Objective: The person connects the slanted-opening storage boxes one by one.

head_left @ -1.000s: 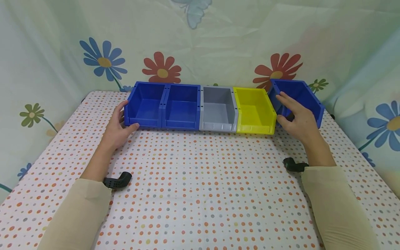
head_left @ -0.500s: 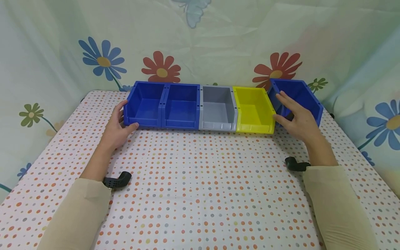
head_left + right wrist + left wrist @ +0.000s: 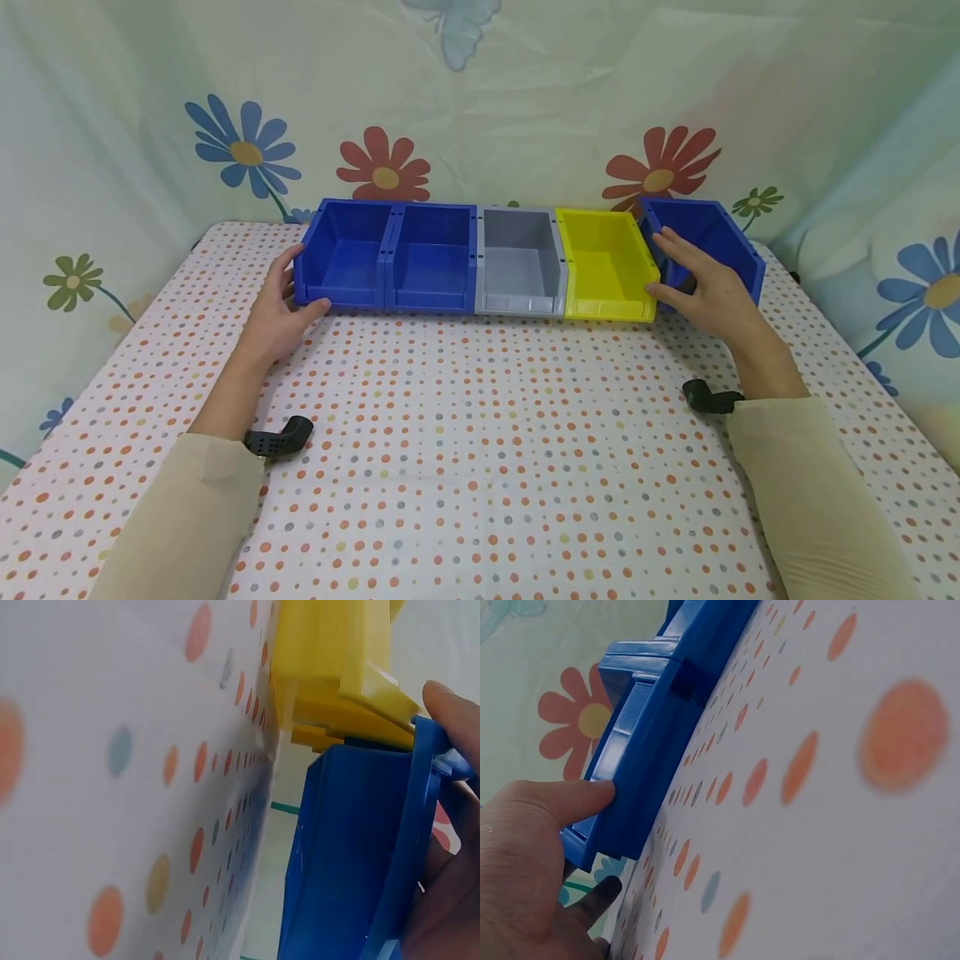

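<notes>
Five plastic storage bins is more than I count singly, so several stand side by side at the table's back. My left hand [image 3: 276, 321] grips the front corner of the leftmost blue bin [image 3: 352, 260], its thumb [image 3: 589, 801] on the front face and the fingers along the outer side. At the row's other end, my right hand [image 3: 716, 296] holds a second blue bin [image 3: 701, 223] by its near left wall, fingers reaching inside. In the right wrist view this blue bin [image 3: 349, 832] hangs tilted above the cloth, close beside the yellow bin [image 3: 603, 260].
Between the end bins are another blue bin [image 3: 435, 258] and a grey bin [image 3: 521, 260]. A dotted cloth [image 3: 480, 450] covers the table. Behind hangs a flowered curtain [image 3: 517, 125]. Black wrist devices [image 3: 281, 437] sit on both forearms.
The blue bin in my right hand has shifted left and slightly down, nearer the yellow bin. My left hand keeps its place at the leftmost bin.
</notes>
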The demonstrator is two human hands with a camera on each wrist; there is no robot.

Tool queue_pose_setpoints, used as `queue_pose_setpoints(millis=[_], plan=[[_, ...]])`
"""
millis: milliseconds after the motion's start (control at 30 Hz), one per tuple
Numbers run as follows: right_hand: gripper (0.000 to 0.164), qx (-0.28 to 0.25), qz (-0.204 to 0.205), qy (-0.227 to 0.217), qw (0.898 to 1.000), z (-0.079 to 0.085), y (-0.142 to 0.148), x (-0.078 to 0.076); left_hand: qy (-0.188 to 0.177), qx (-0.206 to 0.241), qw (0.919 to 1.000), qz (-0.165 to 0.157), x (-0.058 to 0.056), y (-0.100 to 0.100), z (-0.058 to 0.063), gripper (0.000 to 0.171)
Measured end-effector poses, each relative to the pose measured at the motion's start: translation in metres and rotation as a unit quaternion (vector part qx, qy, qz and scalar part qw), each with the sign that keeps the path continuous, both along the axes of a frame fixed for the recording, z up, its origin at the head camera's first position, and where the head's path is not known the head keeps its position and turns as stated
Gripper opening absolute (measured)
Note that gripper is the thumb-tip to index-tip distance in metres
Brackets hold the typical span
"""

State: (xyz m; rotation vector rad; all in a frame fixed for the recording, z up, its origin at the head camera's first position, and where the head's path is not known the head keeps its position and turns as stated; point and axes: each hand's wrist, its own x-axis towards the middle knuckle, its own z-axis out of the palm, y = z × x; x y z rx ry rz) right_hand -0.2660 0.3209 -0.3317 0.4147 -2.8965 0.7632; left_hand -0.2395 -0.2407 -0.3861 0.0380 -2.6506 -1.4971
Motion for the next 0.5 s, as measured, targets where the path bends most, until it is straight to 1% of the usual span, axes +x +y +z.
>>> queue_pose_setpoints(millis=[67,133,333,500], plan=[[0.077,0.001,0.001,0.006,1.0,0.0005,-0.0005,0.0002,-0.001,-0.001,1.0,0.002,0.0001,-0.0003,0.0009,0.09],[0.077,0.003,-0.001,0.002,1.0,0.0011,-0.0016,-0.0004,0.001,-0.001,1.0,0.004,0.0002,-0.0008,0.0016,0.09],[0.079,0.023,-0.011,-0.034,0.999,-0.001,-0.0052,-0.0014,0.002,-0.001,1.0,0.001,0.0016,-0.0019,0.0,0.091],[0.08,0.038,-0.019,-0.045,0.998,-0.0042,-0.0038,-0.0006,0.003,0.0,1.0,0.0,0.0009,-0.0001,-0.0007,0.09]])
